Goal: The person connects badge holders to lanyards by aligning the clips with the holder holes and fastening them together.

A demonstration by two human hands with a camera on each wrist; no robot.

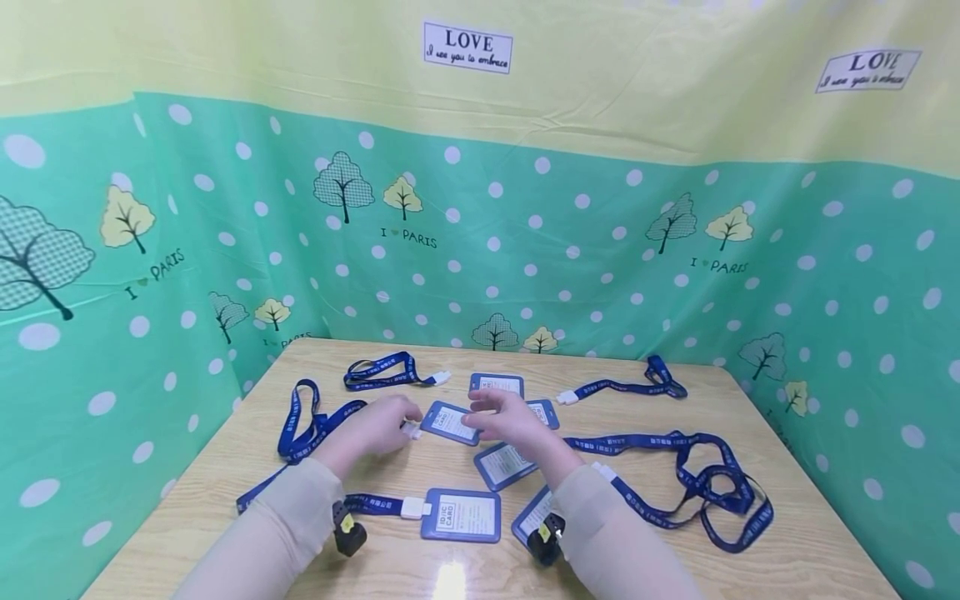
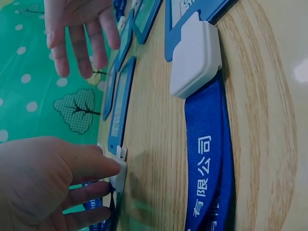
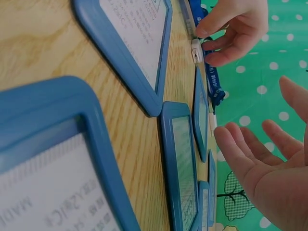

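Observation:
The left hand [image 1: 378, 427] pinches a white clip [image 1: 411, 430] on a blue lanyard [image 1: 313, 433], left of a blue-framed card holder [image 1: 448, 422]. In the left wrist view the thumb lies against that clip [image 2: 118, 177], beside the slotted end of the holder [image 2: 122, 108]; whether they are joined I cannot tell. Over the holder's right end hovers the right hand [image 1: 510, 423], its fingers spread and holding nothing. The right wrist view shows the right hand [image 3: 269, 178] palm up, apart from the holder [image 3: 200, 118], and the left hand [image 3: 238, 29] at the clip.
Nearer on the wooden table [image 1: 382, 567] lies a card holder [image 1: 461, 515] with its lanyard clip [image 1: 413, 507] at its left end. Several more holders lie around the right forearm. Lanyards rest at the back left [image 1: 382, 372], back right [image 1: 622, 387] and right [image 1: 712, 483]. Patterned cloth surrounds the table.

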